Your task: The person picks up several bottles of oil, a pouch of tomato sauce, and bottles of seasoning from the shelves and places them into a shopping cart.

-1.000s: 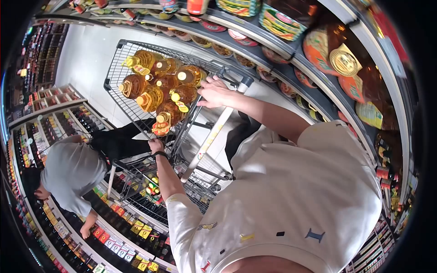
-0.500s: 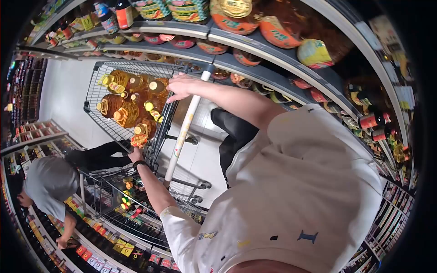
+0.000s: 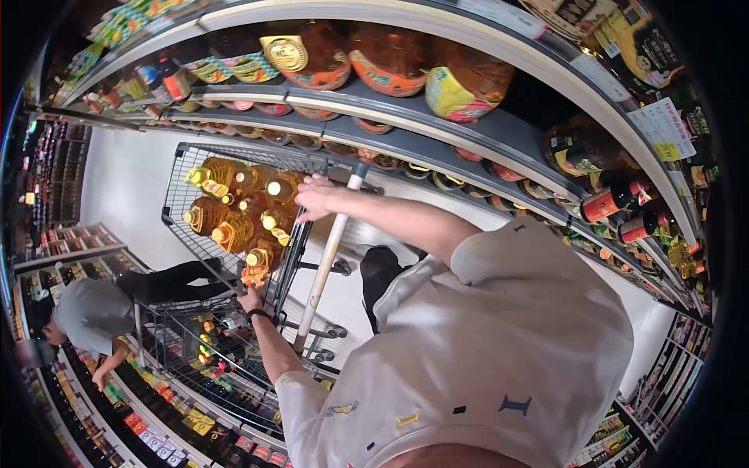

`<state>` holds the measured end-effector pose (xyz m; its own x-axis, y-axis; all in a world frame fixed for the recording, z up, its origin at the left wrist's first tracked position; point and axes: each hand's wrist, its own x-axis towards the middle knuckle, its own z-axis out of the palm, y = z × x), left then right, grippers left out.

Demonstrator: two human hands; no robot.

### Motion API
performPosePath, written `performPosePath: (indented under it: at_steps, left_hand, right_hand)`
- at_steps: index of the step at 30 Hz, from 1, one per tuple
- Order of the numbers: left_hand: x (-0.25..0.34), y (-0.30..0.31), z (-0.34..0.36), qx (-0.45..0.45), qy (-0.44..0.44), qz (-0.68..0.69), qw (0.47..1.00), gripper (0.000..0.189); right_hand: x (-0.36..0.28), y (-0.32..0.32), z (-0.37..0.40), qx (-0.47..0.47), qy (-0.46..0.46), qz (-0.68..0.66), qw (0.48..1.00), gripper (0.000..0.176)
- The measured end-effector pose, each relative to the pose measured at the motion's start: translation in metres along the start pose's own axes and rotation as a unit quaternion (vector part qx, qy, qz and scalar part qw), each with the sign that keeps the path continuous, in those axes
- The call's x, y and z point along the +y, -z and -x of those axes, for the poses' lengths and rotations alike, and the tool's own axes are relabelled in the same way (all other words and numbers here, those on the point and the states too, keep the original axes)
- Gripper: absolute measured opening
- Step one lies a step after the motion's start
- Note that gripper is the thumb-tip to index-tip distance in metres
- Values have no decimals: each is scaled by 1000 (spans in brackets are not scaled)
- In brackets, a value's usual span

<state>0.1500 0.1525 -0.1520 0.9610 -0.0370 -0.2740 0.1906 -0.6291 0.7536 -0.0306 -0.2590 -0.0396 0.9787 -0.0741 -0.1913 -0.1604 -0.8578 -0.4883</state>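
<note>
So the right hand [image 3: 316, 199] is lying across the back rim of the shopping cart [image 3: 181, 168], right at the top end of the white handle bar [image 3: 328, 249], fingers together and bending down over the wire; honestly can't tell if it's really gripping or just resting. The left hand [image 3: 251, 300] is sitting at the other back corner of the basket, curled into a fist around the frame, with a dark wristband [image 3: 258, 314] showing just behind it. The cart is loaded with yellow cooking oil bottles [image 3: 234, 210], packed in just ahead of both hands, and one with a red tag [image 3: 256, 271] is standing just past the left hand's knuckles. Beyond the right hand, a grey shelf [image 3: 406, 109] is carrying big oil jugs [image 3: 460, 86]. Out to the left of the left hand a second cart [image 3: 175, 343] is standing, and a person in a grey top [image 3: 94, 312] is bending down beside it.
</note>
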Motion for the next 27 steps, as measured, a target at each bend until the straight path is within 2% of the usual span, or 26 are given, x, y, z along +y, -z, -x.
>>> performPosePath:
  at_steps: [4,6,7,11,14,16,17,18,20,22,24,26,27]
  left_hand:
    - [-12,-2,46,-2,24,20,1000,34]
    - [-35,-4,61,-26,81,73,994,31]
    - [-12,-13,93,-7,114,69,991,30]
    - [-30,-26,133,-37,91,73,993,30]
    - [-40,-32,162,-9,96,47,994,31]
    - [-41,-39,188,-20,129,-11,991,37]
    - [-40,-46,207,19,109,-32,993,42]
    - [-36,-48,220,4,66,-81,995,47]
    - [-4,-52,269,26,87,-142,986,53]
    - [-52,-55,251,-4,106,-139,985,70]
    - [-20,-57,304,23,78,-202,976,72]
    - [-34,-58,323,37,90,-210,973,74]
    - [-46,-62,329,56,73,-208,974,74]
  right_hand:
    - [3,-12,50,22,-6,-23,999,56]
    - [3,-3,85,-1,0,-35,999,51]
    - [7,-10,97,12,-4,-28,1000,51]
    - [19,-19,147,17,-7,-17,1000,54]
    - [22,-26,183,27,0,1,1000,56]
    - [33,-33,209,43,20,14,999,56]
    - [37,-34,220,41,27,19,999,56]
    - [41,-37,232,40,24,21,999,56]
    - [41,-36,256,18,16,22,999,57]
    - [42,-35,280,14,12,31,999,58]
    - [39,-29,305,-37,-23,0,999,62]
    - [31,-33,331,-40,-33,6,999,64]
    - [31,-38,345,-11,-30,17,999,61]
